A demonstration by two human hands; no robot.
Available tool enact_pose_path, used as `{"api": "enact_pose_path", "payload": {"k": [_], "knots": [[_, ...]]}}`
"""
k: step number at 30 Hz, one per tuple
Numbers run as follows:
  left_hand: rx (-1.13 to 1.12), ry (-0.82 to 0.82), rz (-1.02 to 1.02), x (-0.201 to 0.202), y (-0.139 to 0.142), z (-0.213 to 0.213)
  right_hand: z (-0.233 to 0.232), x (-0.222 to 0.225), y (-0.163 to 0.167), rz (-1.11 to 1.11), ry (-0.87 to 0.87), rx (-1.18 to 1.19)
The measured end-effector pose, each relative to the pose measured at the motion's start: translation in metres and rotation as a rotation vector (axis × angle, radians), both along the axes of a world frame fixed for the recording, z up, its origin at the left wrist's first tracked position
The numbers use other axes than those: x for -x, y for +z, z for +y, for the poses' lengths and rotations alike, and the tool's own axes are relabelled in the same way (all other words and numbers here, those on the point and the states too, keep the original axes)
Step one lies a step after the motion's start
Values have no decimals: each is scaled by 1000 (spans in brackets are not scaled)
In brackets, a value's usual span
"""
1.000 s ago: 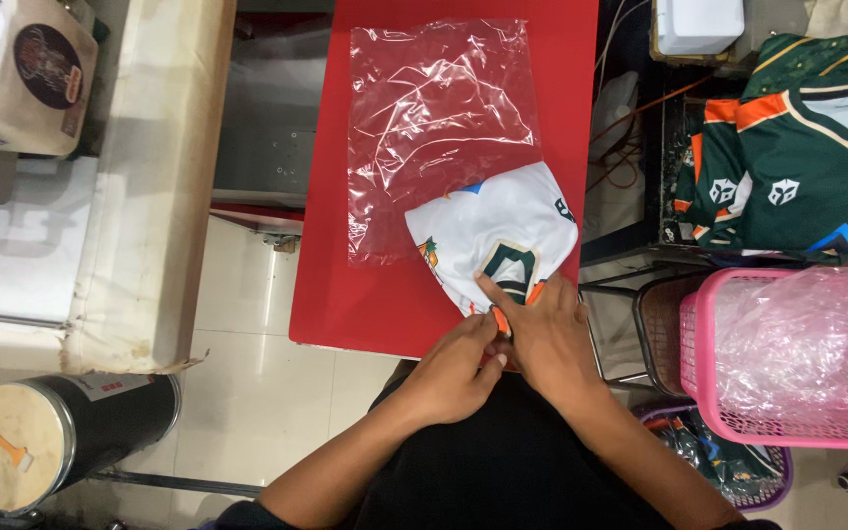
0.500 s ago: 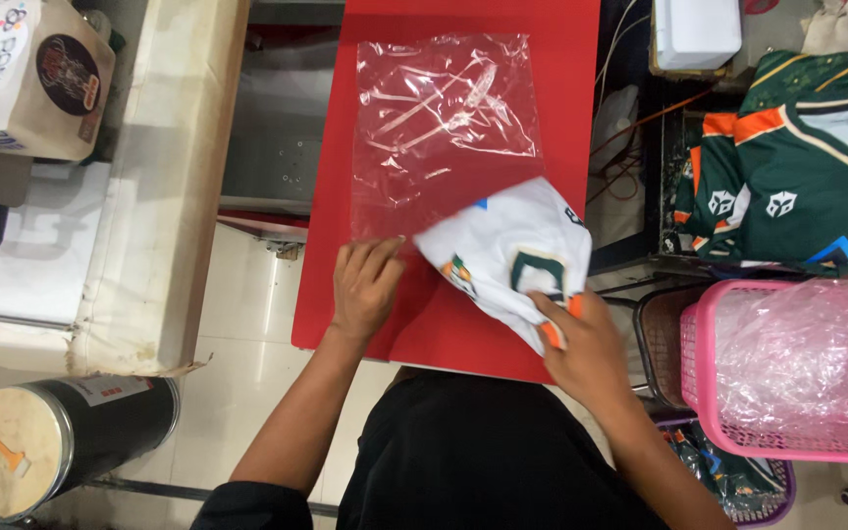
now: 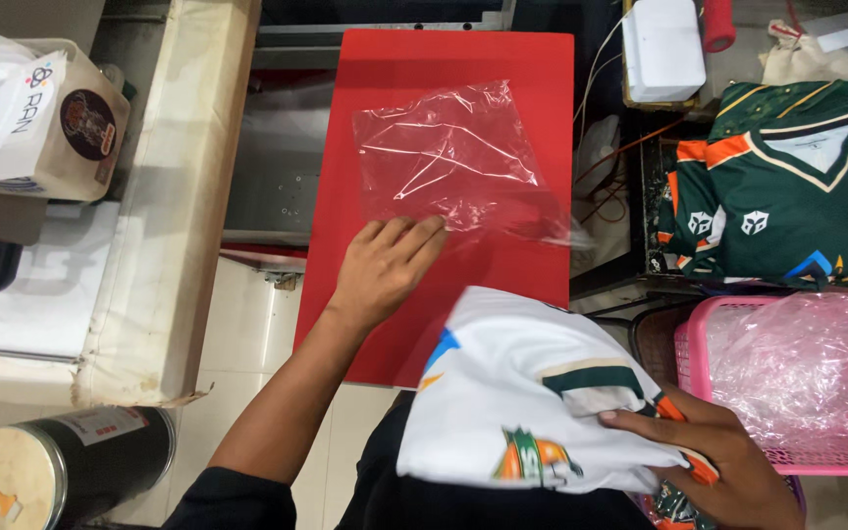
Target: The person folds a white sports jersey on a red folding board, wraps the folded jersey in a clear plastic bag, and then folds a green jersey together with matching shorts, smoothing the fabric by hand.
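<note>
Left hand point(image 3: 385, 270) flat and open, fingertips pressing the near edge of a clear plastic bag point(image 3: 453, 162) spread on the red board point(image 3: 395, 59). Right hand point(image 3: 714, 461) gripping a folded white jersey point(image 3: 532, 402), lifted off the board's near right corner.

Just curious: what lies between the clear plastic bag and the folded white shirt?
Head view: only bare red board, beside the left hand; bag and shirt are apart.
</note>
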State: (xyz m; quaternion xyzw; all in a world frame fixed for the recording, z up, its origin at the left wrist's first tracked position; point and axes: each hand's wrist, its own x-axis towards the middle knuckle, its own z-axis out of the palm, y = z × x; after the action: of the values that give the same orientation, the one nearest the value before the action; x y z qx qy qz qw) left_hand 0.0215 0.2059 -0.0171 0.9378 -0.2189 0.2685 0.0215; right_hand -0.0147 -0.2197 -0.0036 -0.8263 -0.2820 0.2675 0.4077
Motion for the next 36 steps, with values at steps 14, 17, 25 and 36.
{"api": "enact_pose_path", "payload": {"k": [14,17,25,36], "knots": [[60,-115,189,45,19,-30,61,-22,-36,-250,-299,-91],[85,-139,214,54,11,-60,78,-8,-47,-329,-369,41],[104,-88,179,58,-8,-98,118,10,-82,-735,-333,207],[102,-74,206,63,-10,-100,172,-53,-114,-716,-273,186]]}}
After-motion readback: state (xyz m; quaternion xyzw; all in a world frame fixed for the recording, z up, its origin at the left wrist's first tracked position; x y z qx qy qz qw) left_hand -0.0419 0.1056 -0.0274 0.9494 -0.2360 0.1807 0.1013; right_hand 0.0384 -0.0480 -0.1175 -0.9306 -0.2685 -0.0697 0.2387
